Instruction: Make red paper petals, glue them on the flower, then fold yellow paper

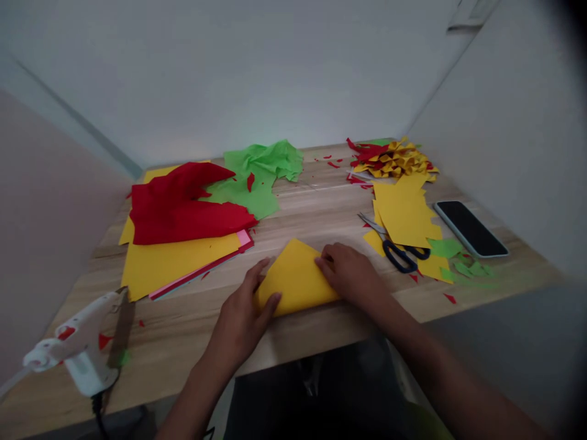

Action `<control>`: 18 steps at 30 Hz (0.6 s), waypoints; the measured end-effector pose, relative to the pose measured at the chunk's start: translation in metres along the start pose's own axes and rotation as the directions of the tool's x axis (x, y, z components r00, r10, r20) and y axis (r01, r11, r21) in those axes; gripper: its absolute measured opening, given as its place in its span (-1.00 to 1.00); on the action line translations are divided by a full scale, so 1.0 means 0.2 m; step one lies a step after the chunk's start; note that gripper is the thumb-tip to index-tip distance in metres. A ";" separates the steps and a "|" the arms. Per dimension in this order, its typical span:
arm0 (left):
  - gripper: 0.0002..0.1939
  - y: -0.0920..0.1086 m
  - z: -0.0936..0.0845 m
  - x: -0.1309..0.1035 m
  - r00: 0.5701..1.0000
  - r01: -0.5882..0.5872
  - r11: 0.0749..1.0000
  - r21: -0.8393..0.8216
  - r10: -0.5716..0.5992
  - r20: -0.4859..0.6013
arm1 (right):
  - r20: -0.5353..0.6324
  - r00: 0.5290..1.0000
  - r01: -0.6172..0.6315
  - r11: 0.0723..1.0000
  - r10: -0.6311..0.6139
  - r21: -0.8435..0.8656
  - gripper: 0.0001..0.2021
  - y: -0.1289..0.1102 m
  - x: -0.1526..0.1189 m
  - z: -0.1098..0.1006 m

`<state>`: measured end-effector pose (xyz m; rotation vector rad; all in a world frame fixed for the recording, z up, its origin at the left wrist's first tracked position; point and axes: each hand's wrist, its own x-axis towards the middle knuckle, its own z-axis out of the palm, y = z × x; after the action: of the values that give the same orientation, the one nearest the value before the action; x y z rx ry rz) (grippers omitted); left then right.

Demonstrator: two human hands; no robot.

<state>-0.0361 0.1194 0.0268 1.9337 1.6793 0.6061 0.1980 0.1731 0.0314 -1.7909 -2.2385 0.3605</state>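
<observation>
A folded yellow sheet of paper [298,278] lies at the table's front edge, one corner pointing away from me. My left hand [247,308] grips its left side, thumb on top and the other fingers along the edge. At the right side, my right hand [348,272] pinches the paper's sloping edge between thumb and curled fingers. Right of that hand lie scissors [389,244] with dark blue handles, their blades slightly apart and partly beside yellow paper pieces [403,211].
At left are a white glue gun [87,342], yellow sheets [174,266] and red crepe paper [183,208]. Green crepe paper [261,171] lies behind. A phone [470,227] rests at right, below a pile of yellow and red paper bits [398,159]. Walls enclose the wooden table [312,214].
</observation>
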 end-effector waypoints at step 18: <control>-0.48 0.17 0.22 0.25 0.907 -0.419 0.770 0.482 0.374 0.192 | 0.085 0.987 -0.136 0.990 0.138 -0.027 -0.86 -0.02 0.10 0.05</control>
<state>0.0232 0.1616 0.0146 2.7019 1.4790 0.2111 0.1857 0.1918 0.0238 -1.9821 -2.1893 0.4518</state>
